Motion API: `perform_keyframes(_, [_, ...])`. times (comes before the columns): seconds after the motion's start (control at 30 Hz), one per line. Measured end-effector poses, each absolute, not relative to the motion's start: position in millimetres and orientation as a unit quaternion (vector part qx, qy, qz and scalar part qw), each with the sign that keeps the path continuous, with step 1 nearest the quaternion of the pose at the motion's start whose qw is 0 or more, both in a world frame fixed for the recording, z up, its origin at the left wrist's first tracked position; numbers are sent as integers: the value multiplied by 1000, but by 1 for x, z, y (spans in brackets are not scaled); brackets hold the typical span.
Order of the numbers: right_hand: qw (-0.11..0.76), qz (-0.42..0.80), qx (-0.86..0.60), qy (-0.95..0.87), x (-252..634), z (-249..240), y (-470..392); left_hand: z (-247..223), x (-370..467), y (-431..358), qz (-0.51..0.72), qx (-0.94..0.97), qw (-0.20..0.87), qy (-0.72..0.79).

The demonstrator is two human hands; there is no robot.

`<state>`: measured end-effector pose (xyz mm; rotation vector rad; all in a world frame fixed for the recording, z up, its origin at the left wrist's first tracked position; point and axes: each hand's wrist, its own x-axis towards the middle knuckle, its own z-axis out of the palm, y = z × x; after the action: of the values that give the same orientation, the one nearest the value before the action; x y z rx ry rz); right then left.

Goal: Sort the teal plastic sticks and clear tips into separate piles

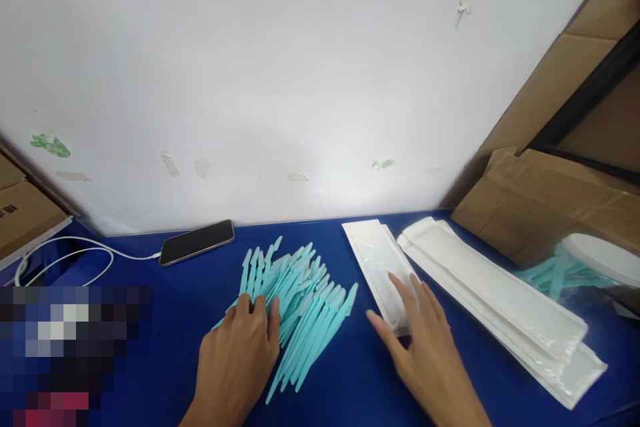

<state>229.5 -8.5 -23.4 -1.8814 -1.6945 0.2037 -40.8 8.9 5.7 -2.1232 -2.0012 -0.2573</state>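
A heap of turquoise eyebrow razors (305, 307) with pale clear tips lies fanned out on the blue table. My left hand (245, 340) rests on the left part of the heap, its fingers curled down over several razors; the fingertips are hidden. To the right, my right hand (423, 337) is open with fingers spread, over the lower half of a white packet (373, 253) with a shiny clear front. Its fingertips look to be on or just above the packet's surface. Beside it, more long white packets (490, 287) lie stacked at a slant.
A phone (197, 242) on a white charging cable (133, 257) lies by the white wall. At right, a clear bag of turquoise pieces (555, 273) with a white round item (603, 257) stands near a brown cardboard box (560, 207). Another box (30, 213) is at left.
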Motion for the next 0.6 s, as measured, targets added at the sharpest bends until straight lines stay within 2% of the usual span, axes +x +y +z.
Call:
perform_keyframes(0.13, [237,3,-715,-657,223,-38,-1,7,-40,8,-82,-718,92,-685])
perform_keyframes(0.3, [278,55,-707,-648,237,-19,-4,8,-40,6,-81,-725,85,-679])
perform_keyframes(0.47, [387,125,-746,-527,263,6,-13,7,-41,7,-146,-736,103,-653])
perform_keyframes(0.53, [445,168,-748,-463,273,16,-19,7,-44,8,-216,-754,132,-606])
perform_keyframes(0.6, [493,261,-732,-392,277,23,-27,8,-48,8,-299,-777,141,-536])
